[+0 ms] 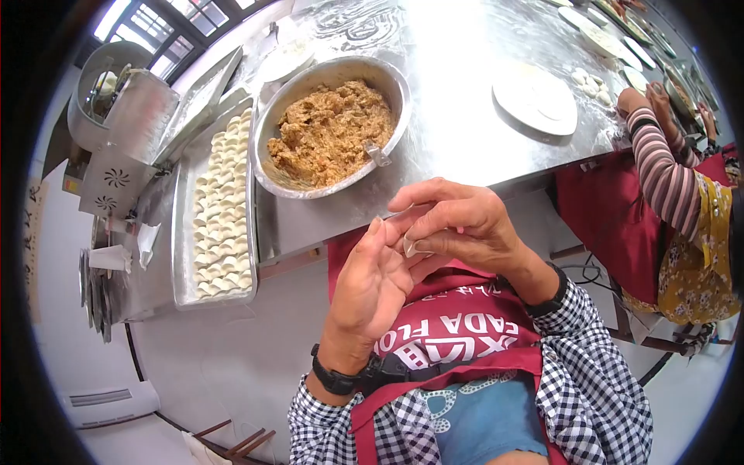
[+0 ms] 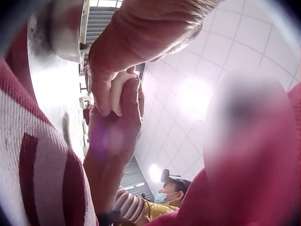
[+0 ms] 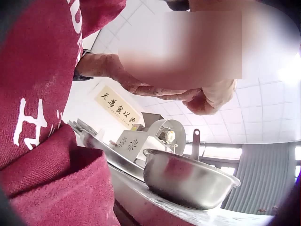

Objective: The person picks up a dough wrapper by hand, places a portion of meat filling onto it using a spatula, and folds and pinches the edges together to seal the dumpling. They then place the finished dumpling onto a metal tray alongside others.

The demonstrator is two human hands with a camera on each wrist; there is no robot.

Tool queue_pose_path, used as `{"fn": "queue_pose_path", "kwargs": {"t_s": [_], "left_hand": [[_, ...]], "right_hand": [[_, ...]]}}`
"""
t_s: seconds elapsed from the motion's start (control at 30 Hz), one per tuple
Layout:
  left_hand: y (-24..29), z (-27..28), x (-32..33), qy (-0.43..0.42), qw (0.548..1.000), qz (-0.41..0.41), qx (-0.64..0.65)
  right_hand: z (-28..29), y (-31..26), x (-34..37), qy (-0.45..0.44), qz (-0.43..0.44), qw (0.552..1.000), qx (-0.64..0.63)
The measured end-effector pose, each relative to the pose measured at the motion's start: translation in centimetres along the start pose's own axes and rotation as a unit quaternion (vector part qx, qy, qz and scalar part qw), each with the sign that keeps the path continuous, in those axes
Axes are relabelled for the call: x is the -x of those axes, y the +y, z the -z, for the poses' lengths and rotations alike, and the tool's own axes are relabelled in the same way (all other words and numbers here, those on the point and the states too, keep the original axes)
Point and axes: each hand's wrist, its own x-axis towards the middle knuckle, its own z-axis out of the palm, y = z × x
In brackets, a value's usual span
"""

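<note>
Both hands meet in front of the apron, below the mixing bowl in the head view. Between their fingertips is a small white dumpling [image 2: 118, 92], of which only a pale edge shows from above. My right hand [image 1: 469, 225] pinches it between thumb and curled fingers. The left hand [image 1: 372, 283] holds it from the other side, palm turned up and thumb raised, with its fingertips partly hidden behind the right hand. Nearest to them on the table stands a steel bowl [image 1: 399, 85] of brown minced filling [image 1: 333, 128]. A long metal tray [image 1: 184, 275] holds rows of finished dumplings [image 1: 223, 217].
A white plate [image 1: 535, 97] lies on the floured steel table [image 1: 457, 46]. A metal machine [image 1: 128, 139] stands at the left, beyond the tray. At the right, another person in a striped sleeve [image 1: 659, 163] works near several dough pieces [image 1: 591, 87].
</note>
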Motion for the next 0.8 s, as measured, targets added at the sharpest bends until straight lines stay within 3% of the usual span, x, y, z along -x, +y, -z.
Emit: {"fn": "queue_pose_path", "kwargs": {"t_s": [0.17, 0.2, 0.27, 0.33, 0.5, 0.57, 0.6, 0.67, 0.8], "left_hand": [[0.6, 0.1, -0.1, -0.007, 1.000, -0.012, 0.011], [0.7, -0.1, 0.0, 0.007, 1.000, -0.012, 0.004], [0.7, -0.7, -0.3, 0.029, 0.999, -0.024, -0.001], [0.8, -0.9, -0.5, 0.049, 0.998, -0.038, -0.008], [1.3, 0.1, -0.5, -0.050, 0.998, -0.043, 0.005], [1.1, -0.3, -0.6, -0.024, 0.998, -0.051, 0.013], [1.0, -0.6, -0.7, 0.004, 0.998, -0.059, 0.022], [0.9, -1.0, -1.0, 0.018, 0.997, -0.069, 0.043], [1.0, -0.5, -1.0, 0.003, 0.996, -0.065, 0.061]], "right_hand": [[-0.4, -0.7, -1.0, 0.053, 0.076, 0.990, 0.107], [-0.5, -0.6, -0.8, 0.054, 0.076, 0.990, 0.107], [-0.5, -0.1, -0.4, 0.032, 0.046, 0.998, -0.017], [-0.6, 0.1, -0.6, 0.043, 0.068, 0.997, 0.010], [-1.1, -0.5, -1.3, 0.099, 0.116, 0.983, 0.104], [-1.1, -0.2, -0.6, 0.051, 0.067, 0.996, -0.017], [-0.8, 0.0, -0.9, 0.051, 0.069, 0.996, -0.017], [-0.2, 0.4, -1.8, 0.034, 0.202, 0.962, 0.182], [-1.1, -0.4, -1.7, 0.047, 0.139, 0.979, 0.144]]}}
